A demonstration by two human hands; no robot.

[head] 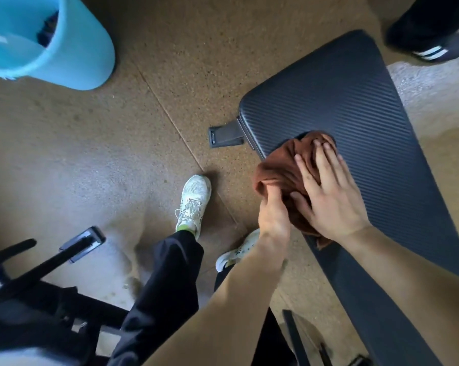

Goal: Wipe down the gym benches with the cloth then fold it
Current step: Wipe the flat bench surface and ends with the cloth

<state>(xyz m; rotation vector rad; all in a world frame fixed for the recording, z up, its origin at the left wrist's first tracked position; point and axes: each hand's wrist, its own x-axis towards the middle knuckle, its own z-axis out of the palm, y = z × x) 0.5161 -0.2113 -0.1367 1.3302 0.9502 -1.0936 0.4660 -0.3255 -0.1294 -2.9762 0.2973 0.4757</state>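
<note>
Head view: two bare forearms reach forward from the lower edge. Below them a black trouser leg (170, 273) ends in a white sneaker (194, 199) planted on the floor (104, 143); a second white sneaker (236, 250) shows partly under the left forearm. A black metal machine frame (38, 276) occupies the lower left corner.

The left hand (273, 215) sits at the near edge of the desk (355, 101), its fingers (272, 198) curled round a bunched fold of the brown cloth (278, 165), gripping it. The right hand (328, 199) lies flat on top of the cloth, fingers straight and slightly spread, pressing it down onto the surface.

The cloth is crumpled, not folded. It rests near the narrow end of the desk, with one part overhanging the near edge.

The desk is a black padded surface with fine diagonal ribbing, running from lower right to upper centre. A black support foot (224, 134) projects from under its narrow end onto the speckled brown floor.

Farther off, a light blue plastic bucket (72, 48) stands at upper left. At upper right, another person's dark shoe (431, 48) with white stripes stands just beyond the desk.
</note>
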